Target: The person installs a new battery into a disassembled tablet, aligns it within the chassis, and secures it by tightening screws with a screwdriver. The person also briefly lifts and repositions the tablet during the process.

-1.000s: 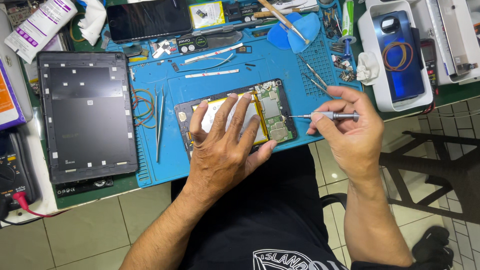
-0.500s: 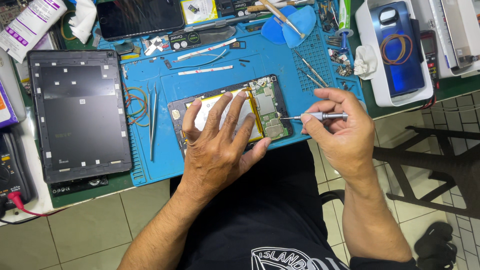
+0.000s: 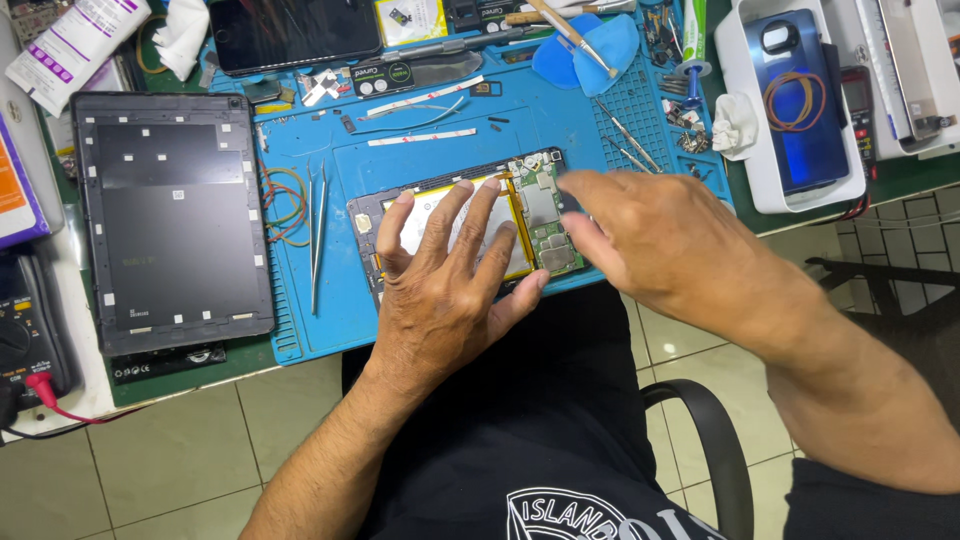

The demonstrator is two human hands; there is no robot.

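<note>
- Opened tablet (image 3: 462, 225) lies on the blue mat (image 3: 420, 150); back cover (image 3: 175, 215) already removed and set aside to the left.
- Battery and green circuit board (image 3: 548, 218) exposed, board not lifted out.
- Left hand (image 3: 450, 270) pressed flat on the battery, fingers spread, nothing gripped.
- Right hand (image 3: 655, 240) blurred over the board; finger closure and any held tool cannot be told.
- Tweezers (image 3: 316, 235) lie unused beside the tablet.
- Judged: disassembly partway, board work outstanding.
</note>
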